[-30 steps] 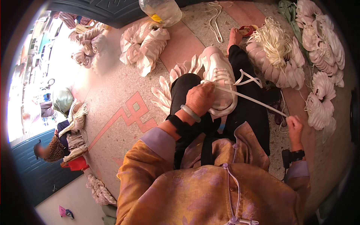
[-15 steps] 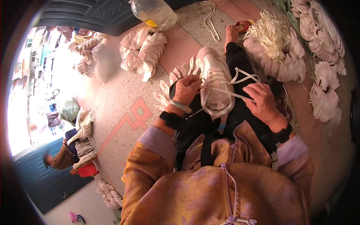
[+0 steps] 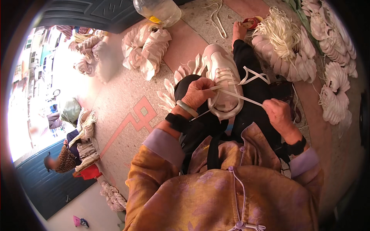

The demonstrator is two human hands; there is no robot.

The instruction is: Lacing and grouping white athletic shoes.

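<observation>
— Hands status? Left hand [image 3: 200,92] was closed on the white shoe [image 3: 223,82], fingers curled over its laced top; right hand [image 3: 278,113] was pinched shut on the white lace [image 3: 241,97], drawn taut.

— Shoe location?

— Resting on the person's lap, across the black-trousered legs [image 3: 254,84], toe pointing away. More white shoe uppers [image 3: 304,57] lay on the floor [image 3: 127,96] at far right.

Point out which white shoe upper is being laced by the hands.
The white shoe upper on the person's lap, between left hand and right hand; all others lie in piles on the floor.
</observation>
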